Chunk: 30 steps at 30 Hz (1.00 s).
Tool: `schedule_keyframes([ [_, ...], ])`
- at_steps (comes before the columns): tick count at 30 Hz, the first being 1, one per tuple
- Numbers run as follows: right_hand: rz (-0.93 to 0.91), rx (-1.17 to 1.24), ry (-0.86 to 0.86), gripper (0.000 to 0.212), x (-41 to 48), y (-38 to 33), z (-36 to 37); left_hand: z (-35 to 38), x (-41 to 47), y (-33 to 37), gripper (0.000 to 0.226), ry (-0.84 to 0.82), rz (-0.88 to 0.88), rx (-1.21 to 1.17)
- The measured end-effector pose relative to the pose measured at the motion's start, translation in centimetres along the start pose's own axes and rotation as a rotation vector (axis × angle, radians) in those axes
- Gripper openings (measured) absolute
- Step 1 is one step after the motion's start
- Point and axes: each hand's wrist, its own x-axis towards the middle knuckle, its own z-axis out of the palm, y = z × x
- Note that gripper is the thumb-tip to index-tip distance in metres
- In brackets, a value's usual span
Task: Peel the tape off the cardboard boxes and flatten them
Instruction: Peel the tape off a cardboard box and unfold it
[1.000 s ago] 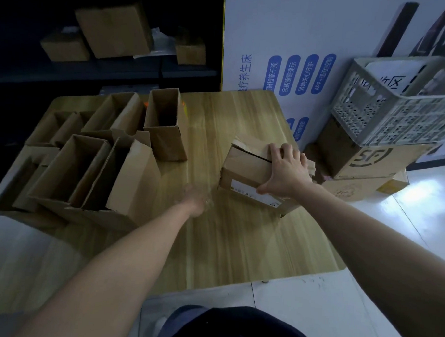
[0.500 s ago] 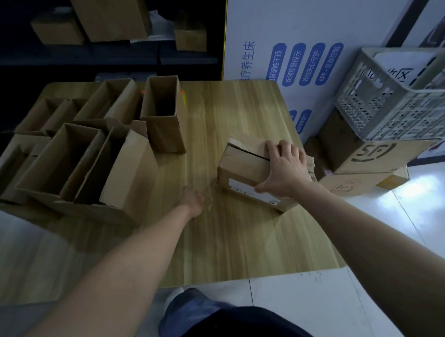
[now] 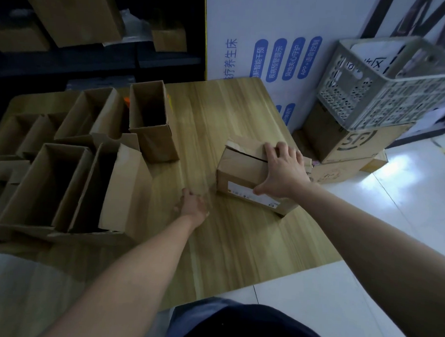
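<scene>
A small closed cardboard box (image 3: 241, 174) with a white label lies at the right side of the wooden table (image 3: 238, 245). My right hand (image 3: 282, 171) presses down on its top with spread fingers, and the thumb lies on the front face. My left hand (image 3: 193, 205) is just left of the box, low over the table. It pinches a faint strip of clear tape (image 3: 204, 190) that stretches toward the box's near corner. Its fingers are mostly hidden behind the back of the hand.
Several opened brown boxes (image 3: 70, 187) lie on their sides on the table's left half, one tall one (image 3: 152, 119) farthest back. On the floor to the right a grey plastic crate (image 3: 398, 84) sits on stacked cartons (image 3: 355, 146). Dark shelves with more boxes (image 3: 75, 11) stand behind.
Both hands stay almost where they were, the right on the box and the left beside it. Only the view has drifted a little.
</scene>
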Motion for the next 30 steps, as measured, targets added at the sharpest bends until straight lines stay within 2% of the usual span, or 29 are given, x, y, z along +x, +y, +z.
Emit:
schedule_keyframes([
  [4,0.043,0.031,-0.002,0.116,0.0,-0.4,-0.2,-1.7,-1.3,-0.1,0.014,0.054,-0.004,-0.086],
  [8,0.061,0.039,-0.008,0.115,-0.3,-0.8,-0.3,-2.3,-2.3,0.0,0.025,0.1,0.042,-0.007],
  [15,0.061,0.017,-0.028,0.114,-0.8,-2.1,0.3,-2.9,-1.7,-0.8,0.033,-0.004,0.119,0.146],
  [20,0.082,0.01,-0.033,0.113,-1.0,-2.4,0.3,-2.9,-0.8,-2.3,0.05,-0.251,0.071,0.255],
  [23,0.094,0.01,-0.043,0.114,-1.0,-2.7,0.2,-3.5,-2.1,-2.5,0.051,-0.346,0.119,0.305],
  [30,0.107,0.02,-0.047,0.113,-1.3,-3.5,0.1,-5.3,-3.7,-2.8,0.044,-0.292,0.229,0.216],
])
